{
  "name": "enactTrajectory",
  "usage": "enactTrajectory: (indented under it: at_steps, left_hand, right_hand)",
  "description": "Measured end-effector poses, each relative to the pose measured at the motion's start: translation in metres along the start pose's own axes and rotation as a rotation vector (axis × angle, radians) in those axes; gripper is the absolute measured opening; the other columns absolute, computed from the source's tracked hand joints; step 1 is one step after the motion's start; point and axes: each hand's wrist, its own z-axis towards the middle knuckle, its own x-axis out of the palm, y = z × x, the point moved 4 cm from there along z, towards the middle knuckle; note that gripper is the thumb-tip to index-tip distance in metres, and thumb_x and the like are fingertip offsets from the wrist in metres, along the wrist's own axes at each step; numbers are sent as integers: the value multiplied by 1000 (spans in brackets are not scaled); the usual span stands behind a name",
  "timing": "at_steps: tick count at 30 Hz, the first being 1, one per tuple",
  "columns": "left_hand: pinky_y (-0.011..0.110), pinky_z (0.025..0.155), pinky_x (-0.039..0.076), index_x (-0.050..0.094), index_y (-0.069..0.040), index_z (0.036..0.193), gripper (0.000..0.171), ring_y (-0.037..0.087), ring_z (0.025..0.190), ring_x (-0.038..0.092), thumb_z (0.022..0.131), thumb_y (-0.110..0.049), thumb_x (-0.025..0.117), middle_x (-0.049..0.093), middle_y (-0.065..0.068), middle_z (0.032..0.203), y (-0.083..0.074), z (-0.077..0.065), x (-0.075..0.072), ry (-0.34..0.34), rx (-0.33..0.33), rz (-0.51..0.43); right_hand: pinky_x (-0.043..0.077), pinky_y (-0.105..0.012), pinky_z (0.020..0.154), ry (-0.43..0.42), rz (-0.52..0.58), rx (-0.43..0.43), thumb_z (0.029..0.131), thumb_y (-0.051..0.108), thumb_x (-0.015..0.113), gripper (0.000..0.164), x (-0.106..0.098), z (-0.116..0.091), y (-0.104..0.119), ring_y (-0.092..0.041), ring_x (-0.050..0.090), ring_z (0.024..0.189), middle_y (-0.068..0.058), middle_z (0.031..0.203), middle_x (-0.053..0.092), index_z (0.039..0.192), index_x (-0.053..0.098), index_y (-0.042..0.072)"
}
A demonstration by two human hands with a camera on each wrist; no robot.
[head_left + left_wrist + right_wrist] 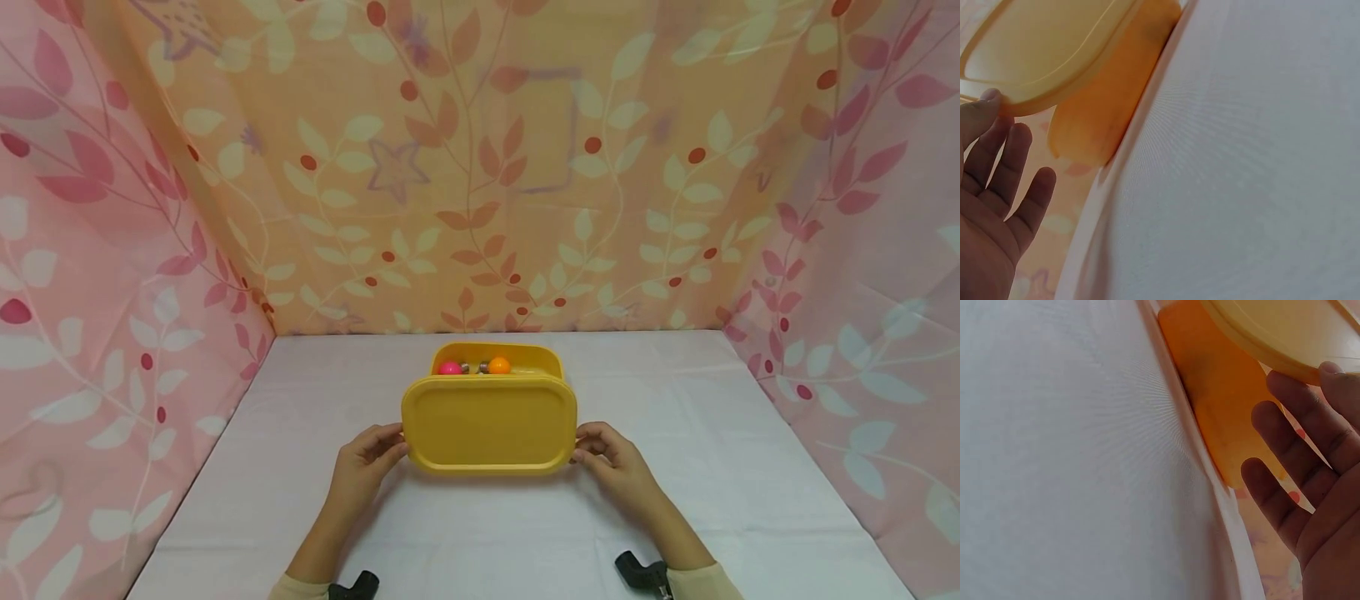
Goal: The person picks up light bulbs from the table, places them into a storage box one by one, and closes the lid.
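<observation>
A yellow lid [489, 425] is held between both hands, one at each short end, in front of a yellow plastic box [525, 358]. My left hand [365, 462] pinches the lid's left end between thumb and fingers. At the right end my right hand [611, 458] pinches it the same way. Both wrist views show the thumb on the lid's upper face, with the other fingers spread below. Inside the box lie a pink bulb [450, 367] and an orange bulb [498, 365] with metal screw bases. The lid hides the front of the box.
A white cloth [315, 383] covers the table. Patterned curtains stand around it: an orange one [450, 183] at the back and pink ones at the left [90, 292] and right [870, 292]. Black wrist devices [641, 572] sit at both cuffs.
</observation>
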Motion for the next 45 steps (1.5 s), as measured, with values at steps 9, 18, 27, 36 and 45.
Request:
enactTrajectory:
  at_steps: [9,18,27,36,45]
  left_hand:
    - [18,85,59,71,-10,130,40,14,96,70,91,-9,78,69,13,105,-6,3,2,-11,-4,-14]
    - [18,86,58,70,-17,134,43,13,100,67,93,-22,77,70,10,111,-6,16,6,-34,-91,11]
    - [19,86,59,67,-9,136,44,11,103,67,94,-17,76,69,15,118,-4,29,8,5,-125,-14]
    - [37,99,58,50,-14,153,76,25,121,59,86,-14,85,60,9,136,-9,48,12,189,-88,52]
    - [51,106,51,46,-17,156,88,21,128,53,80,-24,90,56,2,139,-17,64,15,258,-39,192]
  right_hand:
    - [56,-20,86,8,51,-35,96,0,68,38,0,1,0,-17,72,86,-4,91,76,132,58,6]
    - [54,-17,84,19,66,-28,99,3,65,62,-3,12,7,-27,70,83,-7,90,74,156,42,11]
    - [57,-18,79,59,72,-39,99,1,64,67,-3,22,7,-30,70,81,-13,89,73,159,35,6]
    - [57,-21,82,93,23,38,98,8,69,74,-6,30,1,-24,69,83,-9,94,72,161,30,5]
    - [50,-51,106,75,-159,121,84,24,86,95,-14,45,6,-22,62,118,4,114,71,162,33,14]
